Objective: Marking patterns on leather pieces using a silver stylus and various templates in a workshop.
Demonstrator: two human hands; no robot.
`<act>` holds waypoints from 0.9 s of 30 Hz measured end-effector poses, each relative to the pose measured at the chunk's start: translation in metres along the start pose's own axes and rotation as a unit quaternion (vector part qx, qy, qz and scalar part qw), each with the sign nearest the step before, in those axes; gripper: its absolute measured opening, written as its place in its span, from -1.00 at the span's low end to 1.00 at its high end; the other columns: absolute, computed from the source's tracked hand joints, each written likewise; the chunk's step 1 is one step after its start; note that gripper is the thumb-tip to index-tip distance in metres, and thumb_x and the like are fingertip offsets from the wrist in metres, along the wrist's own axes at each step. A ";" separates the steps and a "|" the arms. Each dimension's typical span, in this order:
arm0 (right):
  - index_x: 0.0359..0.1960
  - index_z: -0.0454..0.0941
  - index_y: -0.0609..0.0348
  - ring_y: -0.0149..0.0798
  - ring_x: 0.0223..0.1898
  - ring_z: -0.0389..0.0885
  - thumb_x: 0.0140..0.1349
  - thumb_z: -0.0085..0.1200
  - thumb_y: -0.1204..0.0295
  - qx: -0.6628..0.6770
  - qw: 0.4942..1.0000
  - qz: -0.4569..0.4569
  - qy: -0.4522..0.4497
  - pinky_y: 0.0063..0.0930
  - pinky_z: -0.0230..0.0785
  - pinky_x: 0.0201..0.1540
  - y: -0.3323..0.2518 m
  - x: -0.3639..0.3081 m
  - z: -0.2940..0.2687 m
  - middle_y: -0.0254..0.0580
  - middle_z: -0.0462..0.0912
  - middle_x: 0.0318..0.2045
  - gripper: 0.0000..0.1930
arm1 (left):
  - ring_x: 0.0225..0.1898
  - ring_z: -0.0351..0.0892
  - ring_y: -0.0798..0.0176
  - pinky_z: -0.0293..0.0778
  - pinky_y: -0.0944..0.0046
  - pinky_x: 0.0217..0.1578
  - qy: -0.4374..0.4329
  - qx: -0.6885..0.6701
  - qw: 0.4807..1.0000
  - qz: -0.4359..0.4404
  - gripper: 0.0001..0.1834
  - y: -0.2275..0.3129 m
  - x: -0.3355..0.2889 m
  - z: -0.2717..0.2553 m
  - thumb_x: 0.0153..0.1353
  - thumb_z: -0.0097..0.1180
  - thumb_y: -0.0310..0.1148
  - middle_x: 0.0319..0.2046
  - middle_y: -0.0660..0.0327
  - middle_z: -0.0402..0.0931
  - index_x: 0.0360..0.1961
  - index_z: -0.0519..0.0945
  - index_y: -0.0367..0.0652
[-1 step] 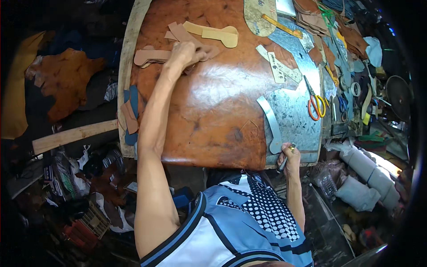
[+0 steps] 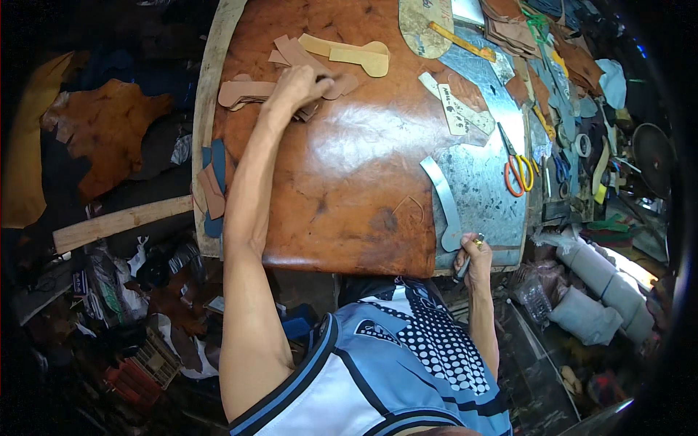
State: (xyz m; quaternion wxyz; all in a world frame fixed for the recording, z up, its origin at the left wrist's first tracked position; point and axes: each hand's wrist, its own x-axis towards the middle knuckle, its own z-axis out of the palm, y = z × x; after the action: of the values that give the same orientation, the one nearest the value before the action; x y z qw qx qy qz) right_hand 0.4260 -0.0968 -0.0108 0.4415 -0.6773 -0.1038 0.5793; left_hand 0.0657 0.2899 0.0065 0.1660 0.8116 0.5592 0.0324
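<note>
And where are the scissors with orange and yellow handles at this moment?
In the head view, the scissors lie at the metal sheet's right edge, above and right of the right hand.

I count two hands, my left hand and right hand, one brown hide, two yellow pieces; the tan pieces overlap too much to count.

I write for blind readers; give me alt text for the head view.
Left hand at cut leather pieces on a brown hide; right hand gripping a small tool at the edge of a metal sheet where scissors lie.
</note>
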 end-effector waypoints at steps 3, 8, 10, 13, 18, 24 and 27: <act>-0.22 0.50 0.18 -0.43 -0.79 0.34 0.31 0.16 0.38 0.009 1.000 0.007 -0.007 -0.54 0.26 -0.72 -0.001 0.002 -0.001 -0.34 0.40 -0.74 -0.84 | -0.29 0.71 -0.07 0.57 0.05 -0.28 0.059 -0.094 0.994 0.001 -0.70 -0.014 -0.009 -0.019 0.28 0.17 -0.14 -0.34 -0.05 0.69 -0.15 0.74 -0.10; -0.22 0.51 0.22 -0.42 -0.78 0.35 0.29 0.15 0.41 0.028 0.999 0.020 0.000 -0.53 0.27 -0.72 -0.006 -0.001 -0.001 -0.32 0.43 -0.73 -0.85 | -0.27 0.71 -0.07 0.57 0.14 -0.26 0.282 -0.162 0.945 -0.039 -0.68 -0.035 -0.040 -0.087 0.27 0.19 -0.18 -0.35 -0.10 0.66 -0.14 0.70 -0.21; -0.22 0.50 0.23 -0.42 -0.78 0.35 0.30 0.14 0.41 0.027 0.999 0.019 -0.005 -0.53 0.27 -0.72 -0.006 0.000 -0.003 -0.32 0.43 -0.73 -0.85 | -0.31 0.72 0.00 0.57 0.19 -0.29 0.343 -0.157 0.925 -0.045 -0.71 -0.025 -0.062 -0.125 0.25 0.23 -0.23 -0.38 -0.09 0.66 -0.15 0.70 -0.24; -0.23 0.50 0.25 -0.42 -0.78 0.35 0.30 0.11 0.43 0.027 0.999 0.017 -0.008 -0.52 0.27 -0.71 -0.008 -0.001 -0.003 -0.31 0.42 -0.73 -0.86 | -0.32 0.68 -0.06 0.56 0.13 -0.31 0.435 0.056 0.899 0.006 -0.80 -0.041 -0.093 -0.154 0.26 0.20 -0.33 -0.35 -0.01 0.66 -0.21 0.70 -0.23; -0.24 0.50 0.23 -0.41 -0.77 0.36 0.30 0.13 0.42 0.027 0.999 0.026 -0.035 -0.51 0.28 -0.70 -0.007 0.003 -0.003 -0.30 0.42 -0.73 -0.86 | -0.31 0.62 -0.10 0.54 0.08 -0.27 0.377 0.100 0.920 0.037 -0.89 -0.024 -0.112 -0.086 0.23 0.21 -0.42 -0.33 0.02 0.61 -0.28 0.64 -0.24; -0.24 0.50 0.19 -0.42 -0.78 0.36 0.29 0.15 0.39 0.019 0.999 0.006 -0.031 -0.52 0.27 -0.71 -0.006 0.000 -0.003 -0.33 0.42 -0.74 -0.85 | -0.25 0.61 -0.08 0.50 0.05 -0.17 0.304 0.073 0.949 0.025 -0.74 -0.008 -0.106 0.004 0.19 0.29 -0.29 -0.29 0.01 0.63 -0.24 0.69 -0.29; -0.25 0.49 0.17 -0.43 -0.78 0.35 0.30 0.15 0.38 0.014 0.999 0.006 -0.034 -0.55 0.26 -0.71 -0.008 -0.003 -0.002 -0.35 0.41 -0.75 -0.85 | -0.16 0.57 -0.05 0.46 0.03 -0.13 0.355 0.014 0.934 0.022 -0.71 0.009 -0.084 0.005 0.16 0.31 -0.17 -0.33 0.04 0.60 -0.29 0.70 -0.20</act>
State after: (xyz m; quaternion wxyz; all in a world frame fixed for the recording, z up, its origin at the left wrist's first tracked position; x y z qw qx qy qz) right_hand 0.4296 -0.0947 -0.0035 0.4435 -0.6515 -0.1068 0.6061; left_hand 0.0432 0.2087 0.0155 -0.0555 0.7618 0.5638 0.3143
